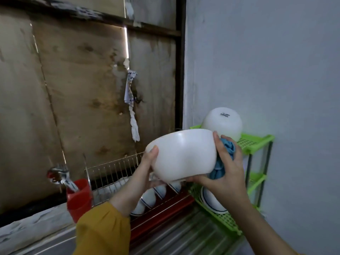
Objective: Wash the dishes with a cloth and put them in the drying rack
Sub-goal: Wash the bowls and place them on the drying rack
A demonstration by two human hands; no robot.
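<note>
Up over the drying rack [110, 169], the left hand [145, 169] grips the white bowl [182, 155] by its rim. The right hand [230, 174] holds the blue cloth [219, 168] tight against the bowl's other side, fingers curled.

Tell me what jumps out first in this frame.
The big white bowl held up mid-frame: the left hand grips its rim while the right hand presses a blue cloth against its base. Behind it, a second white bowl sits upside down on the green plastic shelf at the right wall. Lower left, a wire drying rack holds dishes beside a red cup of cutlery.
</note>
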